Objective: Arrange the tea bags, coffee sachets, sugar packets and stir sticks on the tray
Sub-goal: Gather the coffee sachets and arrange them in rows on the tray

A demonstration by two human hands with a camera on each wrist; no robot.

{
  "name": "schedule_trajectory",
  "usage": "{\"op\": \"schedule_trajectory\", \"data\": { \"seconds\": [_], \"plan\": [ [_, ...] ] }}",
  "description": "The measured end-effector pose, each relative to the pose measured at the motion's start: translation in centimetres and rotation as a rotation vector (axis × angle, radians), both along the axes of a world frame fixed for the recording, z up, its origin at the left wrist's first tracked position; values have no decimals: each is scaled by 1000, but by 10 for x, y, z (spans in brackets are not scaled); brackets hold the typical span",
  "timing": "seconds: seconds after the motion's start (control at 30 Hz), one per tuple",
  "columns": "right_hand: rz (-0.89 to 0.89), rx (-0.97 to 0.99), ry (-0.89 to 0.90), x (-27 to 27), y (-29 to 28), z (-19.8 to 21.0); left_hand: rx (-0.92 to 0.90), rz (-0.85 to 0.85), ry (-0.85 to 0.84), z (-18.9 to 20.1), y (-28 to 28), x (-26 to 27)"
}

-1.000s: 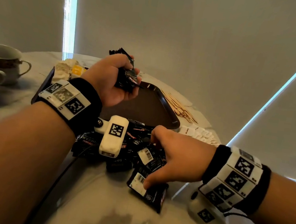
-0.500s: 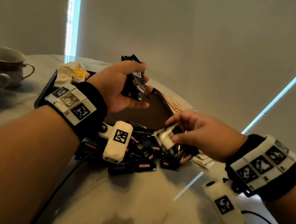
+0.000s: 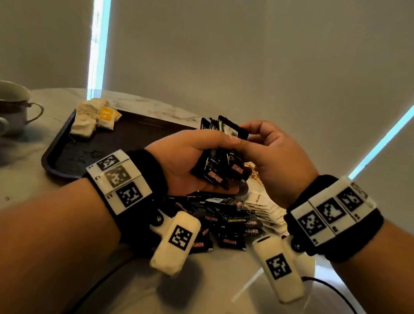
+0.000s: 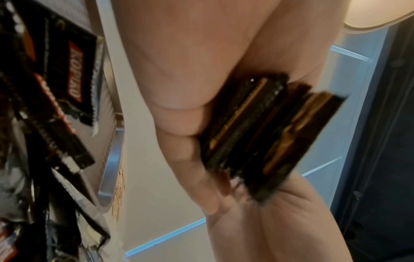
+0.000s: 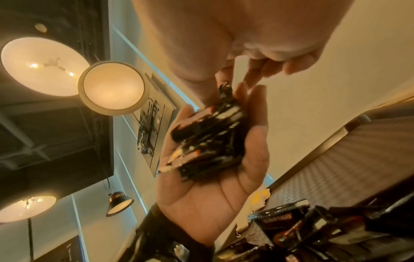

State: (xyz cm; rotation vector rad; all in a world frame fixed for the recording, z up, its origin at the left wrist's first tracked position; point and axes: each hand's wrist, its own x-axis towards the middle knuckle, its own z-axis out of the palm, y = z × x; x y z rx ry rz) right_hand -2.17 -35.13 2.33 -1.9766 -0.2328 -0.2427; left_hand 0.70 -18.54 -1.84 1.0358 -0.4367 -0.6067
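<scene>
Coffee sachets [image 3: 219,163] between both cupped hands

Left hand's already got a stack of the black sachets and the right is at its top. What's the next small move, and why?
Probably tuck that sachet into the stack and release it, then send the right hand back to the loose sachets on the table. The left hand grips the stack, and the tray holds only tea bags.

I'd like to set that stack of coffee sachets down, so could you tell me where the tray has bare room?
The tray is bare across its near and middle floor, bordered by the tea bags at its far-left corner. Crowded: the loose coffee sachets and sugar packets on the table beside it.
</scene>
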Motion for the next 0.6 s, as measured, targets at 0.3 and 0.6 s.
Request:
{"op": "schedule_trajectory", "data": {
  "seconds": [0.3,0.6],
  "plan": [
    [319,-460,-116,-13,-9,11,-79,-33,7,2,-6,-4],
    [188,-441,-75,4,-29,-1,-68,109,64,6,-2,0]
  ]
}}
